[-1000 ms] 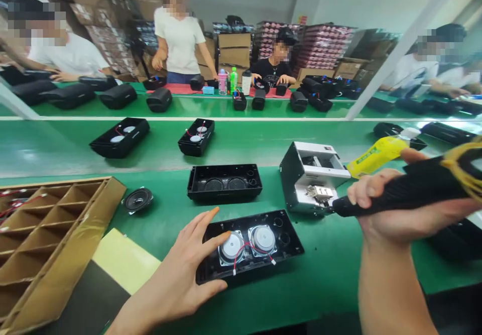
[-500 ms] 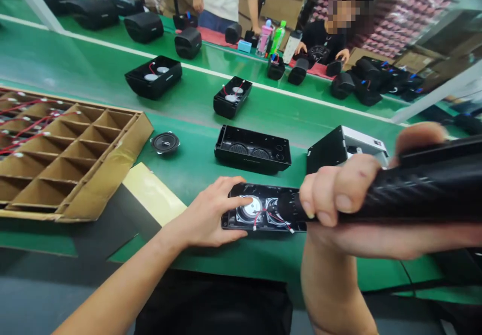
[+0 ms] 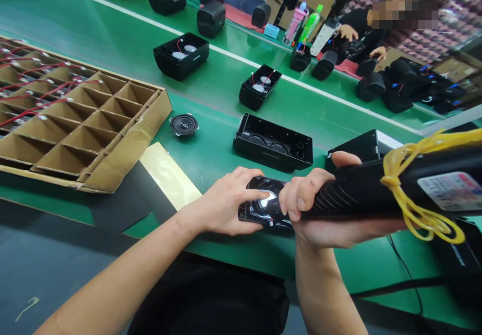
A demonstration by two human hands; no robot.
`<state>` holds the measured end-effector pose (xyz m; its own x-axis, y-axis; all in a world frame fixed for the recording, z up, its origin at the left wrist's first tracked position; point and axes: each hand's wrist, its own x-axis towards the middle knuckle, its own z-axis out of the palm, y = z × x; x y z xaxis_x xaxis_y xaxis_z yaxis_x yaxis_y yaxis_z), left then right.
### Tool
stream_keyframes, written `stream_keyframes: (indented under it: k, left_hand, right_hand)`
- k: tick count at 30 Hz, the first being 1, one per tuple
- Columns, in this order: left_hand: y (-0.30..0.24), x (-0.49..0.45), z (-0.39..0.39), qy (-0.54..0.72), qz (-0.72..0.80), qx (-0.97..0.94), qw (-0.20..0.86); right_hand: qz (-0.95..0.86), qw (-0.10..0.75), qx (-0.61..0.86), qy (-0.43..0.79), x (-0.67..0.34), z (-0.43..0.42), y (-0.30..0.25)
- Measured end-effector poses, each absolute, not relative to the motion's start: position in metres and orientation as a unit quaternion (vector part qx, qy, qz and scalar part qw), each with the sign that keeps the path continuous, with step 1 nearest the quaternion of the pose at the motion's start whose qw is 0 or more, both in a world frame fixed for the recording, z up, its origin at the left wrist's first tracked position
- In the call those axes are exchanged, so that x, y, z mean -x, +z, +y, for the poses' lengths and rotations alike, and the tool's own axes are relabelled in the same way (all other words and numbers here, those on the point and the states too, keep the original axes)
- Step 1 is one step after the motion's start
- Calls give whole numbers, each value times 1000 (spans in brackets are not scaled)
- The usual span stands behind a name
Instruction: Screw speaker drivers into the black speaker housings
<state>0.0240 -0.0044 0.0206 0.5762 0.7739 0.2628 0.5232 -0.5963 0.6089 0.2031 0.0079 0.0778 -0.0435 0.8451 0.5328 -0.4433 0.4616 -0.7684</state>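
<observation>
My left hand (image 3: 229, 202) grips the left end of a black speaker housing (image 3: 246, 215), thumb across a silver-backed speaker driver (image 3: 266, 202) seated in it. My right hand (image 3: 309, 199) is wrapped round a black electric screwdriver (image 3: 361, 189), which slants down to the housing. Its tip and the housing's right part are hidden behind my fingers. A yellow cord (image 3: 395, 179) is tied about the tool. Just beyond stands another open housing (image 3: 273, 149) with two round grilles inside. A loose speaker driver (image 3: 184, 124) lies face up on the green bench.
At left a cardboard divider box (image 3: 124, 146) holds parts with red wires. Yellow and dark sheets (image 3: 169, 174) lie beside it. Several housings, such as one with two drivers (image 3: 181, 56), stand farther back. Across the bench, co-workers (image 3: 357, 33) handle speakers near bottles (image 3: 311, 23).
My view has shifted, so the bench items appear farther right. The screwdriver and my right hand have come closer to my left hand, covering the second driver. My left hand still holds the housing.
</observation>
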Motion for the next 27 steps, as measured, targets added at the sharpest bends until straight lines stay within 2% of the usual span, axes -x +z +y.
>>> stream_keyframes:
  k: [14,20,27]
  left_hand:
    - [21,-23,-3,264,374,-855,243]
    - [21,-22,-3,264,366,-858,244]
    - [22,-23,-4,290,347,-861,232]
  right_hand:
    - [-530,655,176,510,-202,10,65]
    - [-537,624,141,550,-199,8,64]
    - [-583,607,120,527,-192,-2,59]
